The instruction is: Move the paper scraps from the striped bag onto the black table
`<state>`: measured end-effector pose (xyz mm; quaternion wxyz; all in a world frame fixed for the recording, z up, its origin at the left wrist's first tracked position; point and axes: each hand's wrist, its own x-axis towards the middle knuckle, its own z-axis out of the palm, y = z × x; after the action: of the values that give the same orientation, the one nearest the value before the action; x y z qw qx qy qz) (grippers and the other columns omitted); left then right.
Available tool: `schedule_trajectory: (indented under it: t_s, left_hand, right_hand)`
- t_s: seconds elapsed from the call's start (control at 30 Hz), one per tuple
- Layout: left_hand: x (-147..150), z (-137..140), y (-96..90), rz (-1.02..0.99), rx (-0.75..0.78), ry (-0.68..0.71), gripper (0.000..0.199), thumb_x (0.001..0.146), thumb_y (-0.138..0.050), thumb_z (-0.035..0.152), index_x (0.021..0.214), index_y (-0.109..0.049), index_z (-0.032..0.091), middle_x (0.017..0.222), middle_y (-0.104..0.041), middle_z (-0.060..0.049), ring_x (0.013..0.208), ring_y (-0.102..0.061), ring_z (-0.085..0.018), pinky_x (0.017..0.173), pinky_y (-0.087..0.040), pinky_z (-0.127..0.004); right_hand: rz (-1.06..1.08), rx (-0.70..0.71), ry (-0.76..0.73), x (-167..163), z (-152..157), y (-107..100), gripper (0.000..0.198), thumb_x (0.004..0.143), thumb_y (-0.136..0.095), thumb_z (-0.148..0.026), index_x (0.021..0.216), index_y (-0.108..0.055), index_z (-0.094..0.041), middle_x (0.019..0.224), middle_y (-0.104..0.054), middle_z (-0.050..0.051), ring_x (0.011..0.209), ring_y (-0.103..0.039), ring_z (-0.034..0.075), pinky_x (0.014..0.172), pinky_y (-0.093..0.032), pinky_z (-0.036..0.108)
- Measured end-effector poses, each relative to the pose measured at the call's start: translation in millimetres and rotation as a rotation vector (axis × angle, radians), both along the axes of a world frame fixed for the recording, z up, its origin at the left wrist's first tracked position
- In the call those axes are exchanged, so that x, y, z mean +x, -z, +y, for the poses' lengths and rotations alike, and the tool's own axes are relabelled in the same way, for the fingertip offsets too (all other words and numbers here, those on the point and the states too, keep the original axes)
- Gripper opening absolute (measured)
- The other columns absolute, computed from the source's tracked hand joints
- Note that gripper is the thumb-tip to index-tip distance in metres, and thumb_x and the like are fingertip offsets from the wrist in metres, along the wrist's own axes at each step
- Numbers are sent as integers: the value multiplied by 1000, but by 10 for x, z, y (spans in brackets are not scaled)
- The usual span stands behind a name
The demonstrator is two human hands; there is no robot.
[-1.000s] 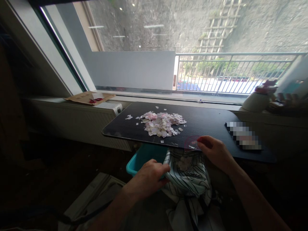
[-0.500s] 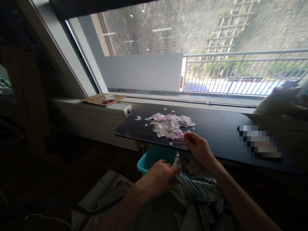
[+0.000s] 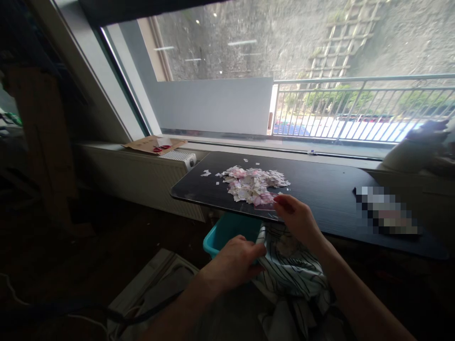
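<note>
Many paper scraps (image 3: 249,185), on tabletop (image 3: 320,187), left of right fingers (image 3: 292,201)

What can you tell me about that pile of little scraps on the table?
The pile of scraps is a low, uneven heap of many small, flat, papery-looking pieces, mostly white and cream with pinkish patches, some roughly square. It lies loosely spread on the black tabletop, with a few stray bits to its left and beyond it. A see-through pinkish sheet, held by the right hand, seems to overlap its near-right edge.
</note>
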<state>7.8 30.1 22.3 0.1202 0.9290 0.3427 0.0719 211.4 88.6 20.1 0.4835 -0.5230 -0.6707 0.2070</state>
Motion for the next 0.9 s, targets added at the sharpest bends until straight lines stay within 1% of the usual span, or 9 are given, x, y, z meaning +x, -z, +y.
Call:
schedule_trajectory:
  t_s: [0.07, 0.13, 0.2, 0.3, 0.47, 0.57, 0.7, 0.9]
  left_hand:
    - [-3, -30, 35, -5, 0, -8, 18, 80, -67, 24, 93, -55, 20, 80, -66, 2, 76, -64, -18, 78, -41, -27]
    - [-5, -65, 78, 6, 11, -17, 17, 80, -66, 24, 93, -55, 21, 80, -66, 2, 75, -64, -18, 76, -41, -27]
    - [-8, -96, 117, 30, 27, -31, 17, 80, -66, 26, 93, -55, 21, 80, -65, 2, 75, -63, -18, 74, -41, -28]
    - [-12, -122, 151, 58, 43, -43, 16, 81, -64, 28, 93, -56, 22, 80, -65, 2, 74, -62, -18, 72, -41, -28]
    - [1, -128, 138, 74, 34, -38, 13, 83, -60, 26, 95, -56, 22, 81, -64, 2, 75, -61, -18, 74, -42, -28]
    - [10, -133, 134, 84, 31, -45, 13, 83, -60, 25, 95, -56, 22, 81, -64, 1, 74, -61, -18, 73, -42, -29]
    - [6, -138, 141, 78, 32, -41, 14, 83, -60, 26, 95, -56, 22, 80, -64, 2, 73, -61, -18, 72, -42, -29]
    - [0, -137, 142, 78, 29, -37, 14, 83, -60, 25, 96, -56, 22, 81, -64, 1, 74, -61, -19, 73, -42, -29]
  right_hand:
    - [39, 14, 74, 70, 76, 14, 25, 80, -57, -37, 94, -66, -19, 78, -69, 3, 66, -63, 16, 65, -50, 28]
    - [46, 14, 99, 97, 145, 43, 25, 79, -57, -37, 93, -66, -18, 76, -68, 4, 65, -63, 17, 66, -50, 29]
    - [32, 2, 79, 78, 177, 75, 26, 79, -56, -37, 94, -66, -18, 75, -68, 4, 65, -63, 17, 65, -50, 29]
    - [-7, -19, 60, 22, 144, 102, 27, 79, -56, -37, 94, -66, -18, 74, -69, 4, 64, -63, 17, 63, -49, 28]
    - [-24, -12, 68, 23, 79, 58, 26, 80, -55, -37, 95, -66, -18, 76, -69, 4, 66, -63, 17, 64, -48, 27]
    - [-21, -17, 88, 29, 92, 30, 27, 79, -55, -37, 94, -66, -17, 73, -68, 4, 64, -62, 17, 63, -48, 28]
    - [-46, -30, 46, 0, 81, 34, 27, 79, -55, -37, 93, -66, -17, 70, -67, 3, 62, -61, 16, 59, -47, 26]
    - [-27, -46, 27, -11, 47, 49, 26, 79, -55, -36, 92, -66, -17, 70, -66, 2, 62, -60, 15, 60, -47, 26]
